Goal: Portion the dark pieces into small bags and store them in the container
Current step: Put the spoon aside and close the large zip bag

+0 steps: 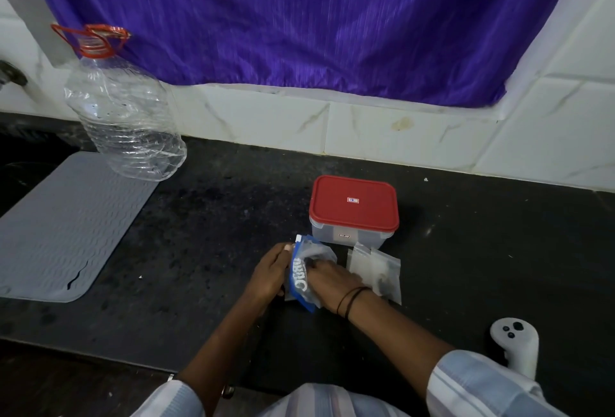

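Nearest the camera are the person's striped sleeves, and from them two bare forearms reach forward over the dark counter. The left hand grips the left edge of a blue packet with white letters, its fingers curled round it. The right hand lies over the packet's open top, where clear torn film sticks up; the fingers seem to reach inside, but they are hidden, so one cannot tell if they pinch a dark piece or only hold the wrapper.

Just beside the right wrist lie the small bags, clear and flat in a little stack, and something dark shows through near the lower part. Behind them, very near, stands the container, its red lid closed.

The portioning looks to be at an early step. The packet is held partly tilted and already torn, so pieces may slide out on the counter if the left hand loosens. The thin bags may stick together, and the right forearm passes close over them and could push them off the stack. The lid must also come off before storing.

A white controller lies at the right, a grey mat and an empty plastic bottle at the left.
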Action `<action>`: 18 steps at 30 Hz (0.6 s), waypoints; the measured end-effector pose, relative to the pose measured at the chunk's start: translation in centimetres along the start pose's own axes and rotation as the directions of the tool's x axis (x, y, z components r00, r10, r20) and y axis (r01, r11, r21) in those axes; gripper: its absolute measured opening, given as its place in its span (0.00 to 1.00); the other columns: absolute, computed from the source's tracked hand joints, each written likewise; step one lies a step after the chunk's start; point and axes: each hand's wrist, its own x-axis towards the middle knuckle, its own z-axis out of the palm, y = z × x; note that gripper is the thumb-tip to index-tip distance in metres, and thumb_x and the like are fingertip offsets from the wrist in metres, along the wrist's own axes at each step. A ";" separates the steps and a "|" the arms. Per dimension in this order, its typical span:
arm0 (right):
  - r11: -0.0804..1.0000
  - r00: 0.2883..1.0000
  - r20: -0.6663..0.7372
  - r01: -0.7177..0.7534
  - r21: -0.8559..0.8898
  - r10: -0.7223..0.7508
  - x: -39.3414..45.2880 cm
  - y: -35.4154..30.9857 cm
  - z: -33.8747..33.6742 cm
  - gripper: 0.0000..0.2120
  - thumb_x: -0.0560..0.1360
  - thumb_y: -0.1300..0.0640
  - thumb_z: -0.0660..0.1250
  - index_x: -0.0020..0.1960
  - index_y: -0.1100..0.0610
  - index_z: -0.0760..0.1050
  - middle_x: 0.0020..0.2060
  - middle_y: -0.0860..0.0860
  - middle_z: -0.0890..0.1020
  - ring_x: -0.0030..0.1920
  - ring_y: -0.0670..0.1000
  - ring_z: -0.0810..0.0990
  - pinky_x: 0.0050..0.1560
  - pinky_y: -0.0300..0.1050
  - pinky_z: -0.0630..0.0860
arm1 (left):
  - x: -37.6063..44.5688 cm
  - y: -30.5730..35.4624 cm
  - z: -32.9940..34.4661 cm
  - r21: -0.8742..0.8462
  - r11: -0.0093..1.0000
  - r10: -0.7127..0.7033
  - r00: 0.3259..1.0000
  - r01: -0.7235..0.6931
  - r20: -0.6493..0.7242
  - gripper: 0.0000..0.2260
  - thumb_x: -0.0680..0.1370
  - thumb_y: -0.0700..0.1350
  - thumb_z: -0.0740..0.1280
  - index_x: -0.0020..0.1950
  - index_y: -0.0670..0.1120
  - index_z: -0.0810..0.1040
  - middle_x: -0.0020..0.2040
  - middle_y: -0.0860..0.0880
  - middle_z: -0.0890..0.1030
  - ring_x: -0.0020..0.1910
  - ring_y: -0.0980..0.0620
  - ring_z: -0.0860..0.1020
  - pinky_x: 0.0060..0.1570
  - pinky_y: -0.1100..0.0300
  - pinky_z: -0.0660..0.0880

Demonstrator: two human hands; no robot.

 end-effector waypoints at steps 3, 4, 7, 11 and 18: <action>0.996 0.995 -0.068 0.067 -0.055 -0.071 -0.5 -0.1 -0.4 0.16 0.80 0.61 0.60 0.66 0.61 0.72 0.61 0.60 0.76 0.60 0.62 0.75 0.57 0.55 0.73 | 0.2 0.1 -0.4 -0.029 1.000 -0.011 1.000 0.012 0.009 0.10 0.84 0.48 0.61 0.53 0.44 0.80 0.45 0.43 0.84 0.40 0.48 0.81 0.40 0.53 0.77; 0.995 0.989 -0.115 0.084 -0.058 -0.091 -0.6 -0.1 -0.3 0.16 0.78 0.61 0.62 0.66 0.60 0.72 0.60 0.59 0.77 0.59 0.61 0.76 0.57 0.55 0.73 | 0.2 0.1 -0.5 -0.045 0.999 -0.005 1.000 0.004 -0.027 0.10 0.84 0.46 0.62 0.51 0.42 0.79 0.43 0.43 0.83 0.39 0.50 0.80 0.39 0.55 0.77; 0.998 0.953 -0.300 0.058 0.032 -0.046 -1.0 0.1 0.4 0.20 0.72 0.58 0.68 0.63 0.56 0.72 0.55 0.55 0.78 0.52 0.57 0.78 0.53 0.51 0.76 | 0.1 0.0 -0.6 -0.138 0.990 -0.016 0.980 -0.012 -0.198 0.10 0.83 0.42 0.62 0.46 0.40 0.78 0.38 0.46 0.81 0.35 0.53 0.78 0.34 0.60 0.76; 0.971 0.853 -0.516 0.049 0.233 0.080 -1.9 0.2 -0.4 0.19 0.75 0.59 0.64 0.65 0.53 0.69 0.54 0.52 0.75 0.48 0.52 0.78 0.47 0.47 0.78 | 0.0 -0.8 -0.7 -0.246 0.969 -0.068 0.942 -0.015 -0.329 0.10 0.84 0.43 0.61 0.46 0.42 0.76 0.41 0.44 0.81 0.39 0.49 0.80 0.39 0.54 0.78; 0.988 0.815 -0.577 0.118 0.100 -0.039 -1.8 -2.4 0.4 0.22 0.70 0.43 0.69 0.60 0.52 0.70 0.47 0.50 0.75 0.40 0.50 0.76 0.37 0.45 0.76 | -1.9 -2.0 0.7 -0.238 0.965 0.009 0.919 -0.112 -0.395 0.10 0.84 0.45 0.62 0.47 0.42 0.76 0.41 0.44 0.83 0.40 0.46 0.81 0.40 0.49 0.80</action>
